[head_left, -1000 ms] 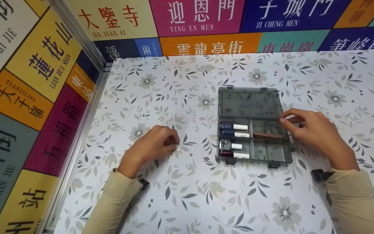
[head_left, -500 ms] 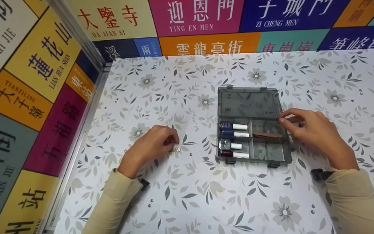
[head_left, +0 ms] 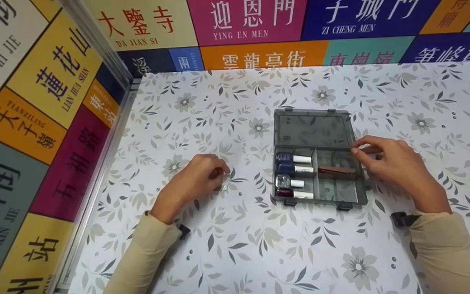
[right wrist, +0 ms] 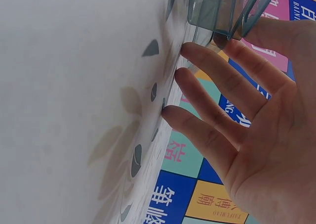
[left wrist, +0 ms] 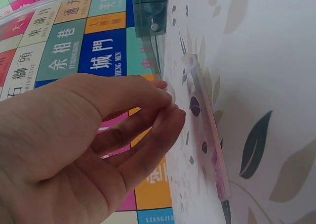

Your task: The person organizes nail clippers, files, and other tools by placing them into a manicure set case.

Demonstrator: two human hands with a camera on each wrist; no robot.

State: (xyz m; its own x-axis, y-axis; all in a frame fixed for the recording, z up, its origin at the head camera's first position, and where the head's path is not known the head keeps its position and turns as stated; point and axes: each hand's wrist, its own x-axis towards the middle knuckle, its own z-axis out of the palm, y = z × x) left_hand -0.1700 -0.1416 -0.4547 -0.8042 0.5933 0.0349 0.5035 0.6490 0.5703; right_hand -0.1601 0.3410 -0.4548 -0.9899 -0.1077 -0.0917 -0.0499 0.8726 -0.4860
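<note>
A grey see-through compartment box (head_left: 343, 192) lies on the table with its lid (head_left: 314, 130) folded back. Several nail polish bottles (head_left: 288, 168) fill its left compartments. On the right, a slim copper-coloured tool (head_left: 335, 170) lies across the dividers. My right hand (head_left: 402, 169) pinches the box's right edge near the hinge; in the right wrist view its other fingers (right wrist: 197, 127) reach down toward the tabletop. Left of the box, my left hand (head_left: 196, 177) has thumb and fingertips together at a small clear, pinkish-tinted flat case (left wrist: 210, 125), whose exact shape is hard to make out.
The table (head_left: 292, 265) has a white cover printed with grey leaves and flowers. Colourful lettered panels (head_left: 255, 20) stand along its back and left sides. A metal frame edge (head_left: 104, 163) runs along the left side.
My left hand has shifted slightly up and to the right, its index finger lifting and reaching farther out over the clear case. The right hand and the compartment box have stayed in place.
</note>
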